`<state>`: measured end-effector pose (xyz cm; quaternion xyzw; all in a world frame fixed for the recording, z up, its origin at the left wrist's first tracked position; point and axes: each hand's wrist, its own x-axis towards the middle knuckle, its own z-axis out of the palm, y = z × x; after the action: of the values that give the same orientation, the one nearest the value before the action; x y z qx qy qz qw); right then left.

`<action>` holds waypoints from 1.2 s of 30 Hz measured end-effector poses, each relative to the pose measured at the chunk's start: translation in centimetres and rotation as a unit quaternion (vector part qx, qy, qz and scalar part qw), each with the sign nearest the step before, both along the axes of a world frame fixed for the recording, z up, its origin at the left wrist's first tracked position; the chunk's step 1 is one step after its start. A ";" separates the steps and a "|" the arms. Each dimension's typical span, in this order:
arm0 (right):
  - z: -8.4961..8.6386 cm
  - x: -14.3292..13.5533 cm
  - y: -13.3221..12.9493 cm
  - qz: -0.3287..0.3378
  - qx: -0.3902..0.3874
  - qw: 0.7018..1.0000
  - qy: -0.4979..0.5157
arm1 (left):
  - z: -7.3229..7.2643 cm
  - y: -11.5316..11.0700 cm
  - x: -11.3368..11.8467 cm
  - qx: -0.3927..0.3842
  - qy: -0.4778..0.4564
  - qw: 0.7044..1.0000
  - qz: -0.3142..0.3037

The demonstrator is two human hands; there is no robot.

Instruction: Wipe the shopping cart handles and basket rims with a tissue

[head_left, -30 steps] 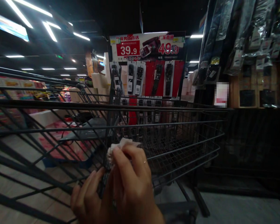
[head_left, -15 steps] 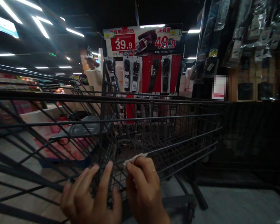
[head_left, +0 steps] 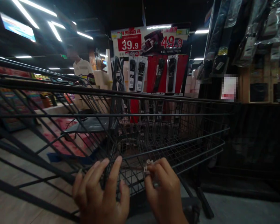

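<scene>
Right hand pinching a crumpled white scrap, left hand spread wide beside it, both at a shopping cart.
From my remote seat I see the right thumb and fingers closed around the scrap (paper or cloth, I can't tell which), in front of the cart's wire side, low in my view; I can't make out whether it touches a wire. The left fingers fan apart with nothing in their grasp, tips just at the lower wires, contact unclear to me. A grey flap sits inside the cart, at its left part. Beyond the cart I see packaged belts hanging under a price sign, and pink packages behind the wires at left.
</scene>
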<state>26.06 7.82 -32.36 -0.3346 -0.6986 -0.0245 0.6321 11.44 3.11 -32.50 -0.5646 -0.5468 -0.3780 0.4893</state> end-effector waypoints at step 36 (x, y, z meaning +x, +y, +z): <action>-3.1 -3.1 -0.8 0.072 0.010 0.996 -0.047 | 1.7 0.1 0.7 0.003 0.008 1.000 -0.008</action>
<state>22.98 7.02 -35.49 -0.2753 -0.7497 -0.0014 0.6018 12.14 3.21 -30.85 -0.5702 -0.5370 -0.3792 0.4926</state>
